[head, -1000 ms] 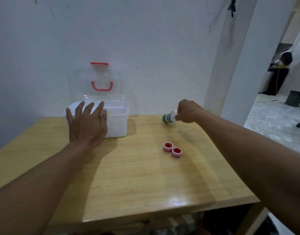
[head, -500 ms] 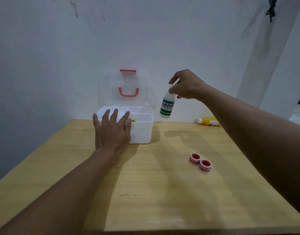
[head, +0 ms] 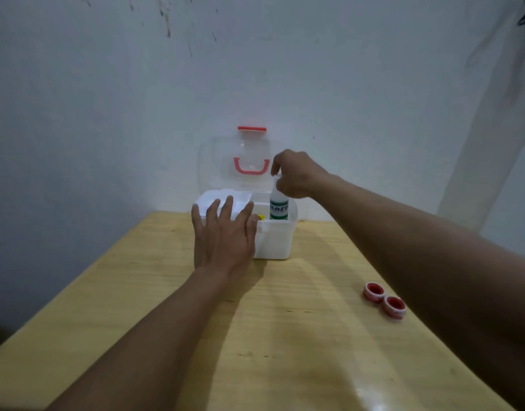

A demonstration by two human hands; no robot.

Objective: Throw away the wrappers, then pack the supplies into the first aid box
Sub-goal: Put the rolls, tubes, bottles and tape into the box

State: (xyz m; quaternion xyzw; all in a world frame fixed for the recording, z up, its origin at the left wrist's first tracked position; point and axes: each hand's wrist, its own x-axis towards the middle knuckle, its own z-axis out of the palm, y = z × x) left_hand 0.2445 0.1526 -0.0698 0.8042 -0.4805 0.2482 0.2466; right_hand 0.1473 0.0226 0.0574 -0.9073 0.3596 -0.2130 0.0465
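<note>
Your right hand (head: 297, 176) pinches the cap of the small white plastic bottle with green label (head: 279, 208) — upright, inside the white first aid box's (head: 274, 241) right side. Light, rigid, slick — hold the neck. Left hand (head: 224, 238), fingers spread, rests flat on the box front.

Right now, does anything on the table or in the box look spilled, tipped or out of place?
Nothing stands out. The bottle is upright in the first aid box, held at its top by the right hand. The left hand rests against the box front. Two tape rolls lie unpacked on the table.
</note>
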